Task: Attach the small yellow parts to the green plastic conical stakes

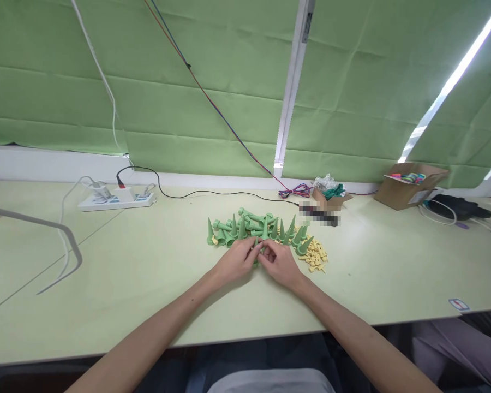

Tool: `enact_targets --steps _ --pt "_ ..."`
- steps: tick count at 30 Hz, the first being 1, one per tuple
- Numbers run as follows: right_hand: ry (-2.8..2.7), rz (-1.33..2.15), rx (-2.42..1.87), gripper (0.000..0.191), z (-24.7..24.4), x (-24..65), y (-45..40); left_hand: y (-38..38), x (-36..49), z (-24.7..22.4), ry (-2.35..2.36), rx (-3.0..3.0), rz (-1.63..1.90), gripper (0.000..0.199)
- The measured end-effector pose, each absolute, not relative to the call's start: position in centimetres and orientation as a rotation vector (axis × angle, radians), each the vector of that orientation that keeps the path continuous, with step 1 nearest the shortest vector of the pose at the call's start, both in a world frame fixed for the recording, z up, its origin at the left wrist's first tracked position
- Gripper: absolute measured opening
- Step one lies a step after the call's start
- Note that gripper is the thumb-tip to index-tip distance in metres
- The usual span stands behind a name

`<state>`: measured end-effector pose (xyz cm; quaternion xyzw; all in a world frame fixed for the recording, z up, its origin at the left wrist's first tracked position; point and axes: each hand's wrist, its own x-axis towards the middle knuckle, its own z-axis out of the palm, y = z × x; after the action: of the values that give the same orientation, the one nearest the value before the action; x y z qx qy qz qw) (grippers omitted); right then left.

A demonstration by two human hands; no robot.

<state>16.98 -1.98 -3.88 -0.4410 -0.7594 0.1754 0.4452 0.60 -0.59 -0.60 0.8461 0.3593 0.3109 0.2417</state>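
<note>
Both hands meet at the middle of the table, just in front of a heap of green plastic cones (242, 228). The fingers of my left hand (240, 256) are pinched around a green piece, mostly hidden. My right hand (279, 263) touches the same spot from the other side, its fingertips closed at the green piece. Behind the hands, several cones stand upright and others lie on their sides. To the right of the heap is a pile of small yellow pieces (316, 253), and one yellow bit lies among the cones at the left.
A white power strip (118, 202) with plugs lies at the back left. Along the back run a black cable and a coiled cable (297, 190). Cardboard boxes (409, 185) and a black object (458, 207) are at the right. A metal bar (71, 245) crosses the left side.
</note>
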Motion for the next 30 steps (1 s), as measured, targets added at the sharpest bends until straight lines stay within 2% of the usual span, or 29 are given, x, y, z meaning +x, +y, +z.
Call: enact_targets --steps 10,20,30 --pt "-1.773 0.532 -1.189 0.022 -4.3 16.1 -2.6 -0.1 0.1 -0.7 1.051 2.321 0.916 0.035" --pt "-1.852 0.543 -1.199 0.025 -4.7 15.7 -3.0 0.1 -0.8 -0.1 0.978 2.422 0.857 0.037" --pt "-1.981 0.513 -1.175 0.018 -5.3 15.6 -2.7 0.2 -0.8 -0.2 1.017 2.386 0.867 0.036"
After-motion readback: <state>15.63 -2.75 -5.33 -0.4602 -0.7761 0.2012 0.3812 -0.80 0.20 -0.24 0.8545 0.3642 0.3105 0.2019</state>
